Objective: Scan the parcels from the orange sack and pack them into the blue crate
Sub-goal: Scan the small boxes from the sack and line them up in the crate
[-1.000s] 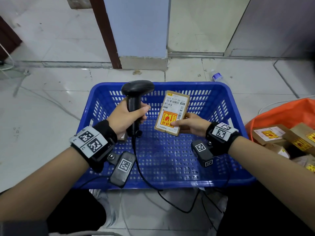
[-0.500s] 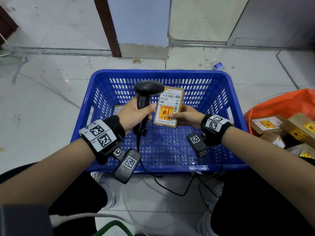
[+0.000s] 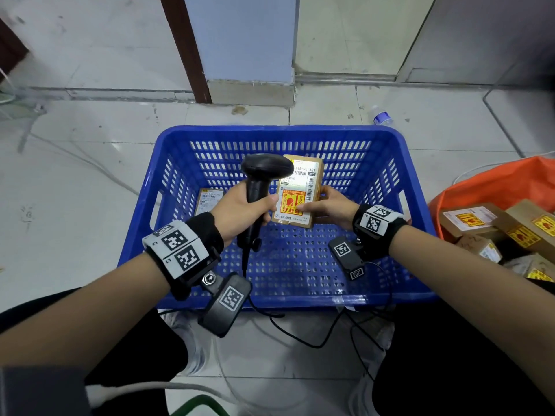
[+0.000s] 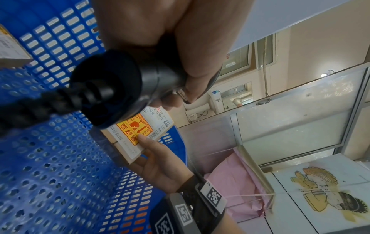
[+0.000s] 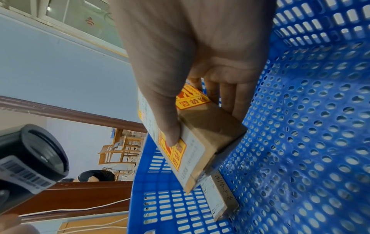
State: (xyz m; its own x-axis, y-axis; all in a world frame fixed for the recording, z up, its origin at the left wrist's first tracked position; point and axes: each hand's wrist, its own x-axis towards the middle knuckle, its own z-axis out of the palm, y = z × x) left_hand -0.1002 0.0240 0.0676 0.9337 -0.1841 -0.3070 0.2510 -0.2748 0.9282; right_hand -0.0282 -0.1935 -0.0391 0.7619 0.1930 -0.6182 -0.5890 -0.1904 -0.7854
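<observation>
My right hand (image 3: 324, 207) pinches a small brown parcel (image 3: 300, 192) (image 4: 138, 131) (image 5: 200, 134) with a white label and a yellow-red sticker, thumb on the sticker, label facing me. It hangs over the blue crate (image 3: 282, 133). My left hand (image 3: 240, 210) grips the handle of a black barcode scanner (image 3: 264, 172) (image 4: 112, 88) (image 5: 30, 159), whose head overlaps the parcel's upper left corner. Another labelled parcel (image 3: 208, 201) (image 5: 218, 199) lies on the crate floor at the left wall. The orange sack (image 3: 492, 187) sits at the right with several brown parcels (image 3: 468, 220) in it.
The scanner's black cable (image 3: 300, 340) trails over the crate's near rim onto the tiled floor. A plastic bottle (image 3: 381, 115) lies behind the crate. A blue pillar (image 3: 243, 40) and a brown door frame (image 3: 186, 49) stand beyond. My knees flank the crate's near side.
The scanner and the parcel have come closer together; the scanner head now overlaps the parcel's label. Both hands have shifted slightly towards the crate's far side.
</observation>
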